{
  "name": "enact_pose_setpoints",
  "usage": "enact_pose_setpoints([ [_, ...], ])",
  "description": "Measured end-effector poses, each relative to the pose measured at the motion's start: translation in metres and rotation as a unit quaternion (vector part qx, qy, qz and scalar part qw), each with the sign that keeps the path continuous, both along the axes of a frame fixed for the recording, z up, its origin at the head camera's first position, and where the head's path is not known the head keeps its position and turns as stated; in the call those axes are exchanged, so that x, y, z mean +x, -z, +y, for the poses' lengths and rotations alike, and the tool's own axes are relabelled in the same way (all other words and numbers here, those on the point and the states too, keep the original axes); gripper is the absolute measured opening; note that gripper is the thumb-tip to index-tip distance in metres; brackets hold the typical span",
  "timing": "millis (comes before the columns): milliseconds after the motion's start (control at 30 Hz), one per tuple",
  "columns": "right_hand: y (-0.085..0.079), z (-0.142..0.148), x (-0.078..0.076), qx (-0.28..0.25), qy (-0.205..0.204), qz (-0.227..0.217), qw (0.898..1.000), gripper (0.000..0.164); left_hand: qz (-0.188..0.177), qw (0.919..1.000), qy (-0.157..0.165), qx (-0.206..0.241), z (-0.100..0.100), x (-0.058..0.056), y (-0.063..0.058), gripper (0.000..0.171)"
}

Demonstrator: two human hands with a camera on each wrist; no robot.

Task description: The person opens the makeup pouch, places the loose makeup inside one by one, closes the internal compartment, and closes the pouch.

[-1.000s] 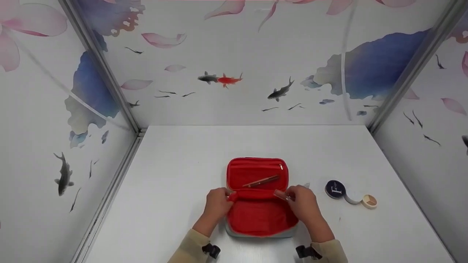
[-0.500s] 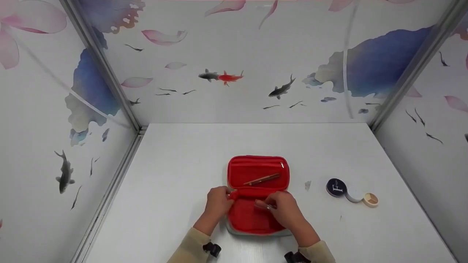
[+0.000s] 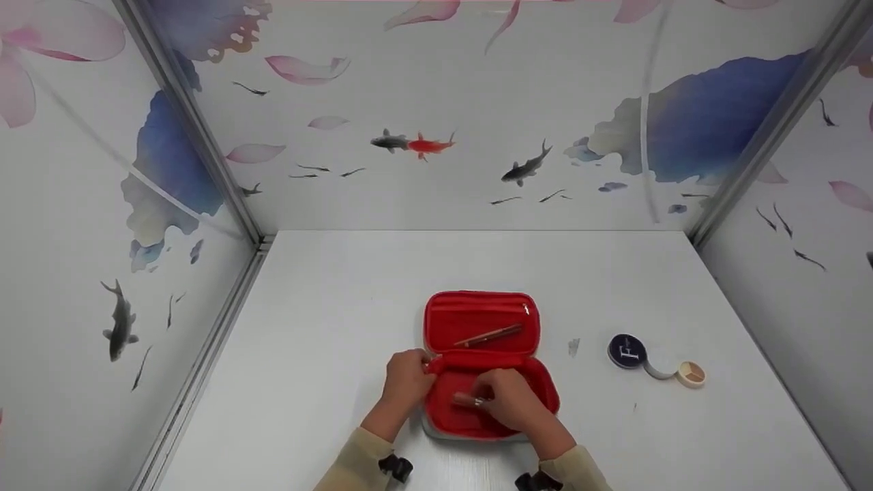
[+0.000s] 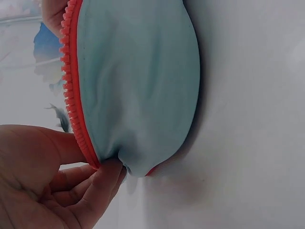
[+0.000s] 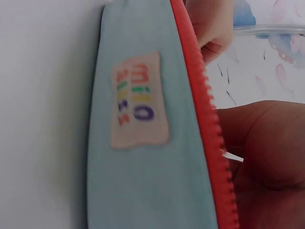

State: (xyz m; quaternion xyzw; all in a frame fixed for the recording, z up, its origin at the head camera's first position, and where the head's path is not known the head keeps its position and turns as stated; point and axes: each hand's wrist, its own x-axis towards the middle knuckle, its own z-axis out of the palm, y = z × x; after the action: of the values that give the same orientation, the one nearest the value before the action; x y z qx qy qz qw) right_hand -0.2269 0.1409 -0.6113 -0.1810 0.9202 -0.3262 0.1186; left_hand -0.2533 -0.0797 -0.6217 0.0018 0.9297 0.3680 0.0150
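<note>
Pouch: a soft rectangular pouch of pale blue-green fabric with red lining [image 3: 549, 399] is laid on the white tabletop [image 3: 327, 307], its lid [image 3: 470, 317] turned back on the far side.
Pouch handling: judged light, floppy and easily creased; best taken by the red toothed zip edge [image 4: 71, 95], probably its firmest part.
Left hand [image 3: 407, 375]: the pouch's left edge, just beside the fold, is pinched between thumb and fingers, with the cloth puckered there.
Right hand [image 3: 508, 395]: thumb and fingers are clamped on a slim pinkish object [image 3: 467, 401] (too small to be named surely), which is held over the near half; whether the lining is touched cannot be told.
Slim object: judged light, stiff and perhaps slippery; a grip around its middle would be favoured. In the head view, its 1 visible end is pointed leftward, beyond the fingers.
</note>
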Motion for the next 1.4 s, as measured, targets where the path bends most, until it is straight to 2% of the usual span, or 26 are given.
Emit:
enact_pose_setpoints([
  [167,0.002,-0.003,0.001,0.019,-0.025,-0.011,0.999,0.012,0.010,0.9999,0.004,-0.007,0.003,-0.001,-0.002,0.009],
  [433,0.004,-0.005,0.003,0.024,-0.030,-0.029,0.999,0.016,0.007,1.0000,0.002,-0.007,0.005,-0.001,-0.002,0.010],
  [733,0.002,-0.017,0.012,0.012,-0.073,-0.024,0.997,0.009,0.017,0.9998,0.006,0.000,0.002,0.000,0.002,0.009],
  [900,0.005,-0.022,0.016,0.013,-0.062,-0.042,0.997,0.019,0.007,0.9999,0.003,0.009,0.000,0.002,0.004,0.011],
  [1133,0.007,-0.022,0.017,-0.009,-0.050,-0.051,0.997,0.021,0.010,0.9996,0.005,0.027,-0.003,0.004,0.002,0.017],
  [1233,0.006,-0.018,0.015,-0.015,-0.048,-0.033,0.998,0.022,0.010,0.9995,0.009,0.028,-0.002,0.002,0.001,0.019],
  [1400,-0.001,-0.007,0.011,-0.029,-0.026,0.004,0.999,0.025,-0.015,0.9991,0.005,0.038,0.000,0.000,-0.002,0.022],
])
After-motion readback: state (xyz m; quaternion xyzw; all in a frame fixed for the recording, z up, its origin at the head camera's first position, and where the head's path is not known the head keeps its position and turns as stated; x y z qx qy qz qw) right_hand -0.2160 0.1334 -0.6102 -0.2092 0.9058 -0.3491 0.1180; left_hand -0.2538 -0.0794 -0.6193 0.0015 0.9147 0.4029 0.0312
